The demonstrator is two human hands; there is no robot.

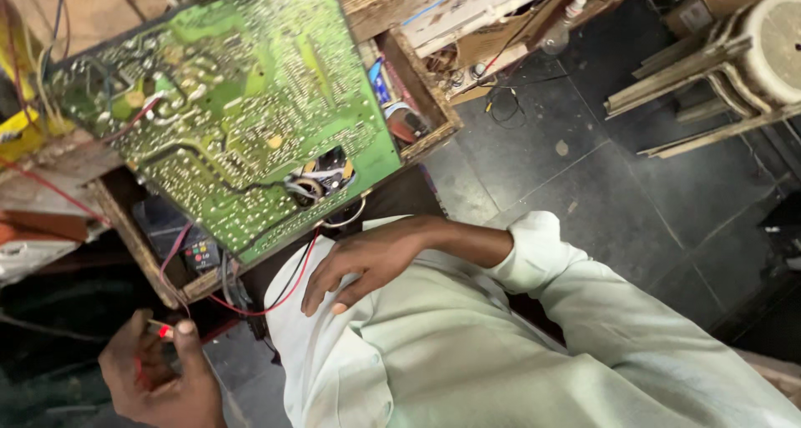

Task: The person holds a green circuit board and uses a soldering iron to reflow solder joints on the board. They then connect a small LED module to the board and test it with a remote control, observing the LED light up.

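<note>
Red probe [160, 329] pinched in left hand [163, 378] fingers; right hand [367, 261] slack; wooden bench [400, 2], dark tiled floor [617, 194].

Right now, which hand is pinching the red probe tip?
The left hand, low at the frame's left, pinches the red probe. The right hand rests flat on the pale shirt.

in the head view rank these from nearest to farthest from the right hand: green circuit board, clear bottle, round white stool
From the right hand, resting on the pale shirt:
1. Green circuit board: just above and left of it, on the wooden bench.
2. Clear bottle: up and right, at the bench's edge.
3. Round white stool: far right, top corner, on the dark floor.
</note>
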